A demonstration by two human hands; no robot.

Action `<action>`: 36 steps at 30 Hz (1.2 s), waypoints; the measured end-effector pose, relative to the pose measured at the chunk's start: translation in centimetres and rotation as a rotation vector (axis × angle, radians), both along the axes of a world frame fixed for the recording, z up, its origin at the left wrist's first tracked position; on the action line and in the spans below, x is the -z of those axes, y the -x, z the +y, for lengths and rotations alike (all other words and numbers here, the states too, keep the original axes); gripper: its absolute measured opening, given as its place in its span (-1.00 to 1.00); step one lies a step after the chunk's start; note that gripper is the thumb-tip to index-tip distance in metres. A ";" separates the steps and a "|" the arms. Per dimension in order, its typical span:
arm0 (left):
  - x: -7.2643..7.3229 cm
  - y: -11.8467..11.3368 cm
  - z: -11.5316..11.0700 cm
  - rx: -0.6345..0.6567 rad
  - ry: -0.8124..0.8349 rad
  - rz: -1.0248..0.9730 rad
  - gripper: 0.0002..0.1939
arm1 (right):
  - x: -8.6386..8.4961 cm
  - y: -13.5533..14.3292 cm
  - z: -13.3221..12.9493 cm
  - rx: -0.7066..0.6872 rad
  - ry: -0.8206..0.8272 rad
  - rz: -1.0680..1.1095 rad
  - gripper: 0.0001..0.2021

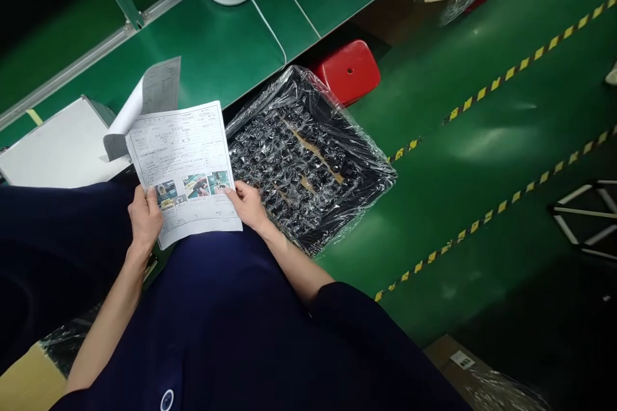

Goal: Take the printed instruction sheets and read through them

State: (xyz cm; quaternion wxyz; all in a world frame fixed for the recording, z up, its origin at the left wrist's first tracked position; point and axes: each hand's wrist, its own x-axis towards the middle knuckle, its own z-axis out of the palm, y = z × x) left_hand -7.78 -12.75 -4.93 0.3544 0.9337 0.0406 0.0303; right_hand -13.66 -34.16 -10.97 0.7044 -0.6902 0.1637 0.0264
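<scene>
so the printed sheets [187, 167] are pinched at both sides by left hand [145, 218] and right hand [249, 205] fingers, held near the green tabletop [226, 45]; fine print [176, 148] can't really be made out

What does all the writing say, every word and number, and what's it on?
No text can be read for sure.
Printed sheet, held by the left hand and right hand: rows of print, too small.
Curled page behind it: faint print, too small.
White label on the brown cardboard: dark marks, too blurred.
</scene>
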 end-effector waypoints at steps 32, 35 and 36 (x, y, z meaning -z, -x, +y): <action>-1.2 -1.8 -4.1 -0.118 1.018 0.139 -0.43 | -2.4 -3.7 -6.8 0.162 0.201 -0.163 -0.52; -1.2 -1.9 -4.1 -0.115 1.024 0.130 -0.44 | -2.4 -3.9 -6.6 0.184 0.179 -0.136 -0.49; -1.2 -1.9 -4.1 -0.113 1.029 0.128 -0.44 | -2.4 -3.9 -6.6 0.192 0.177 -0.129 -0.49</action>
